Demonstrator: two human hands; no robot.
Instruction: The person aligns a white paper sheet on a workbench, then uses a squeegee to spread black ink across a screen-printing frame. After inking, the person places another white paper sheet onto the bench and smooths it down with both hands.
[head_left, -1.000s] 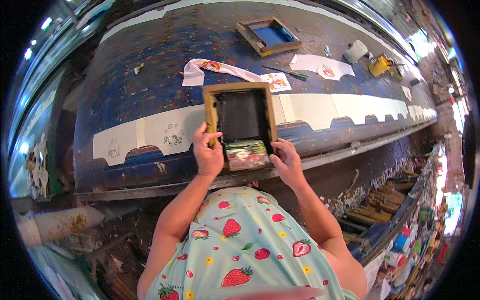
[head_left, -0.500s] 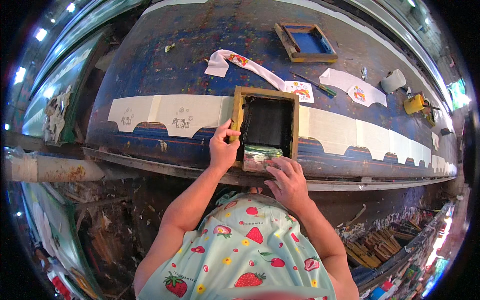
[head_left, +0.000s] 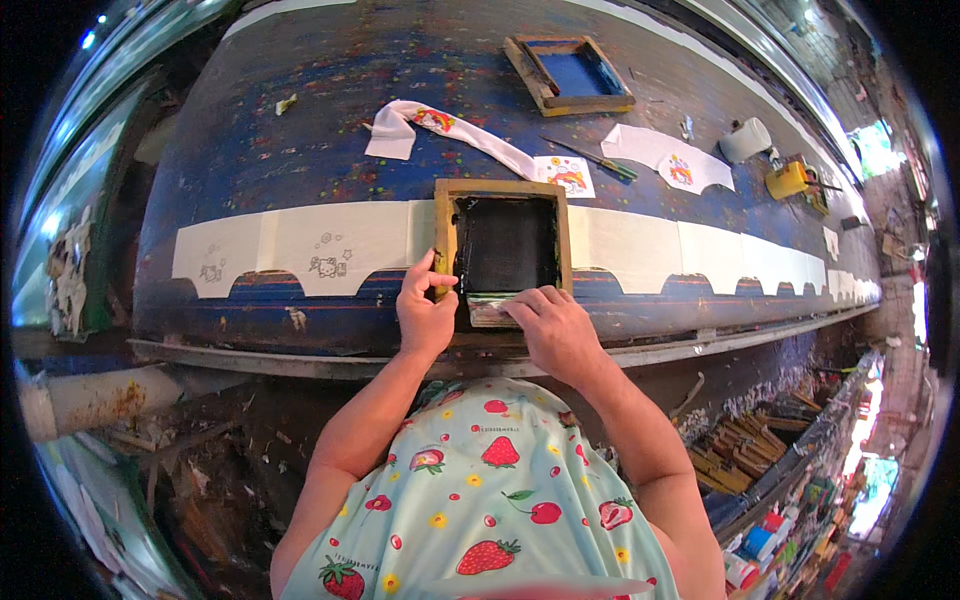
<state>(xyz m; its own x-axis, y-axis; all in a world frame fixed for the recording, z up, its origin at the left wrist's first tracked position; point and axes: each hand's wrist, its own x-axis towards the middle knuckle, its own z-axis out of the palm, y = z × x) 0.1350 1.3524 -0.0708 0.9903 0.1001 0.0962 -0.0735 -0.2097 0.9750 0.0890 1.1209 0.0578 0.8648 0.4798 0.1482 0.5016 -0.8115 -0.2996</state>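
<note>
Left hand clamped on the near left corner of the frame, thumb hooked over the wooden edge, fingers curled shut around the rail. Right hand laid over the squeegee at the frame's near edge, fingers bent and pressing down on it, knuckles up; closed on the blade as far as can be seen.

Frame lying flat on the paper strip, its mesh black with ink. Nearly square, slightly longer across the table, sides running away from the body, near rail at the table's front edge. Squeegee set crosswise inside, long axis left to right, parallel to that near rail, streaked with mixed colours.

Strip running left to right along the table, scalloped on its near side, small printed figures to the left of the frame. Table top dark blue, flecked with paint.

Farther back: a white cloth with a colour print just behind the frame, a second frame with blue mesh well beyond it, a cut paper piece to the right, then a white cup and a yellow tub near the far right edge.
</note>
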